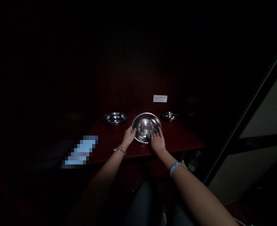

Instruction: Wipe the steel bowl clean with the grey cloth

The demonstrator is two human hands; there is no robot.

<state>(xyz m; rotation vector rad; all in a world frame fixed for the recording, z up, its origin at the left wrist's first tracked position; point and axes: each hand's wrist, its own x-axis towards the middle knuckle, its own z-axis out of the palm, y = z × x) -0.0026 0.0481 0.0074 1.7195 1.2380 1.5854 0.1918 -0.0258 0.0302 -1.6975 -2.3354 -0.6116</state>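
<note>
A shiny round metal bowl (146,126) is tilted up so that its inside faces me, above the dark red desk. My left hand (129,137) grips its left rim, thumb on the inside. Inside the bowl at the lower right, my right hand (157,141) presses a dark grey-green cloth (149,135) against the metal; part of the cloth is hidden under the fingers. One metal bowl (115,118) rests on the desk to the left, and a smaller metal bowl (170,116) stands to the right.
The desk (100,147) has its front edge just before my legs (141,201). A white socket panel (160,99) is on the back wall. A pixelated bright patch (82,152) lies at the left. Below right stands a dim bottle (194,161), beside a dark-framed panel (260,125).
</note>
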